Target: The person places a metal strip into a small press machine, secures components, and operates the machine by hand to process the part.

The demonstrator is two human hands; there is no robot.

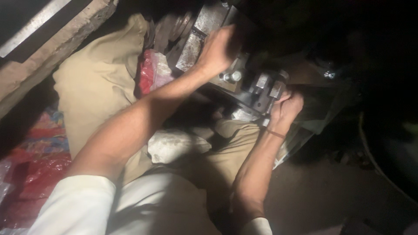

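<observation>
A heavy grey metal machine part [204, 32] with bolts and square nuts [265, 85] rests over my lap. My left hand [217, 50] lies on top of the metal block, fingers curled over its far edge. My right hand [285, 109] grips the lower right end of the part, just under the square nuts, with a thin red thread around the wrist. Both arms wear rolled white sleeves. What lies between the right fingers is hidden.
My khaki trousers [100, 82] fill the left. A white rag [174, 146] sits on my lap, a red and white plastic bag [152, 72] beside the metal part. A worn wooden beam [48, 52] runs at top left, red patterned cloth [39, 161] at lower left. The right side is dark.
</observation>
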